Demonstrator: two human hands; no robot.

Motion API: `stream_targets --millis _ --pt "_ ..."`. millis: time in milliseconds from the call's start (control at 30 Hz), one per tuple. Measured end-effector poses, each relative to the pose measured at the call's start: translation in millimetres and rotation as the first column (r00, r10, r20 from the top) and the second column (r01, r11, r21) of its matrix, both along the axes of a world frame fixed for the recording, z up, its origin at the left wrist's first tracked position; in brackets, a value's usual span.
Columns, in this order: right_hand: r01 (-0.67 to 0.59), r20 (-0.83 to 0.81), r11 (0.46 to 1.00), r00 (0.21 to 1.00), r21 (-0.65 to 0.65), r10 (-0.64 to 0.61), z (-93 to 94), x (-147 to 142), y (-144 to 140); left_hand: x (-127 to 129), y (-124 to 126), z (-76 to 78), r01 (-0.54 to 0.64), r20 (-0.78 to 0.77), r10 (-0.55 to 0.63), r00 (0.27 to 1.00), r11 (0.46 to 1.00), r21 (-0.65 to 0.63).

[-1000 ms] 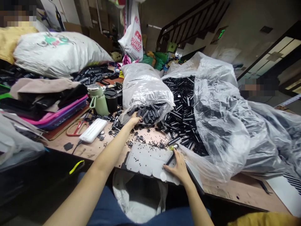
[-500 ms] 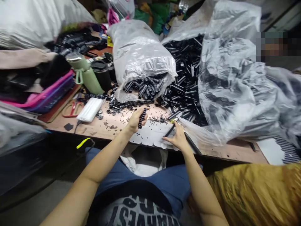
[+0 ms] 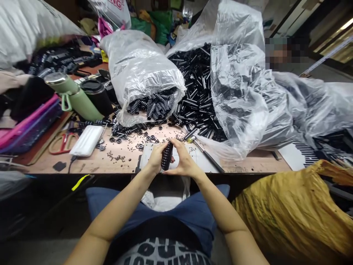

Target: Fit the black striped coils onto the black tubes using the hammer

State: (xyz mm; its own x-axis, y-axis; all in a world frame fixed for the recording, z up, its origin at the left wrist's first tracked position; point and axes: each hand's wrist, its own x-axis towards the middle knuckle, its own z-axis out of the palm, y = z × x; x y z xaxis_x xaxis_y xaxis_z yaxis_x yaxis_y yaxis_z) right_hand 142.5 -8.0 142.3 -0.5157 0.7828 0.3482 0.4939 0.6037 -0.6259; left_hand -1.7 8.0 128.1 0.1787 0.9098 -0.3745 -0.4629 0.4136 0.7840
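Upright between my hands is a black cylindrical piece with rows of pale marks [image 3: 166,156]. My left hand [image 3: 154,160] is wrapped round it from the left. From the right, my right hand [image 3: 185,161] spans it, a fingertip at its top end and the thumb at its bottom end. Below lies a whitish sheet [image 3: 146,156] on the table. A black-handled tool [image 3: 208,157] with a metal and yellow end rests to the right of my hands. Small dark rings [image 3: 150,138] and tiny dark bits [image 3: 117,157] are scattered beyond and to the left.
A plastic bag [image 3: 143,62] of ribbed black pieces leans behind, beside a heap of black tubes [image 3: 197,99] in clear plastic [image 3: 239,92]. On the left are a white power bank [image 3: 86,140], red-handled scissors [image 3: 63,143] and a green flask [image 3: 79,99]. A yellow sack [image 3: 286,209] stands at right.
My right hand has moved left from beside the black-handled tool and a black tube to the piece in my left hand. The view has shifted right.
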Motion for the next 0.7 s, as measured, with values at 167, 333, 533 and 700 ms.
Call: stream_targets --millis 167,333,533,700 --pt "-0.012 0.006 1.000 1.000 -0.027 0.013 -11.8 -1.7 -1.2 0.5 -4.8 2.9 0.020 -0.054 -0.019 0.998 1.000 0.008" --pt "0.030 -0.077 0.987 0.996 -0.157 -0.043 -23.8 -2.3 -3.8 -0.5 -3.6 -1.6 0.062 -0.059 -0.069 0.996 0.992 -0.108" --pt "0.024 -0.151 0.964 0.986 -0.265 -0.066 -36.4 -6.1 -7.6 -1.2 -3.5 -9.9 0.061 -0.051 -0.072 0.996 0.978 -0.199" --pt "0.052 -0.185 0.954 0.976 -0.294 -0.111 -44.8 -11.7 -8.7 -0.7 -2.4 -10.5 0.057 -0.062 -0.072 0.995 0.974 -0.221"
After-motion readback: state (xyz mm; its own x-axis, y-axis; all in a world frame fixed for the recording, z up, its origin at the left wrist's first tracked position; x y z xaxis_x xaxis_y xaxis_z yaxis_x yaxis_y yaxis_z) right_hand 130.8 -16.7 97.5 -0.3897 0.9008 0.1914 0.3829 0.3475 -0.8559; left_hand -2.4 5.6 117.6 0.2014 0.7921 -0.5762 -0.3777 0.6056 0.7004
